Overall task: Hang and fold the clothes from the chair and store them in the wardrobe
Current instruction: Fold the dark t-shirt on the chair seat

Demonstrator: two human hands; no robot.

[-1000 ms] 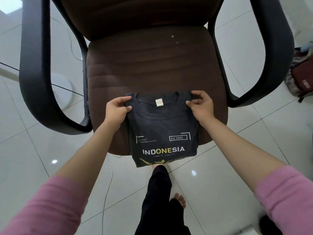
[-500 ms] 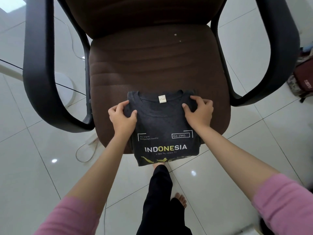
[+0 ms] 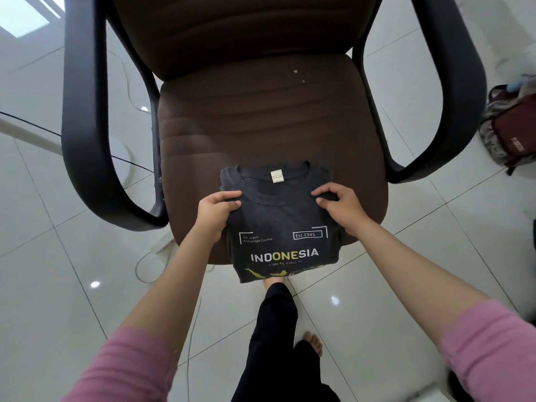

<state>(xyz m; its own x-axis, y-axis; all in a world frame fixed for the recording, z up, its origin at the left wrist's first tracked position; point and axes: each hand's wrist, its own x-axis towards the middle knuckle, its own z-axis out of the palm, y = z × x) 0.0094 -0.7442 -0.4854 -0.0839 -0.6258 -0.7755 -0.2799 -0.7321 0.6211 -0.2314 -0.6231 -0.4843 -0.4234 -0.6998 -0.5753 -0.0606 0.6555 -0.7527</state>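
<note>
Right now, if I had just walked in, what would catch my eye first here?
Probably the folded dark T-shirt printed INDONESIA, lying at the front edge of the brown chair seat. The left hand and right hand each grip one side of it just below the collar. To the far right, a maroon backpack sits on the white tiled floor.

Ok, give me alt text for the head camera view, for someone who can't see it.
Seen from above, a person's left hand and right hand grip the sides of a folded dark T-shirt printed "INDONESIA", lying on the front edge of a brown office chair on white floor tiles.
</note>
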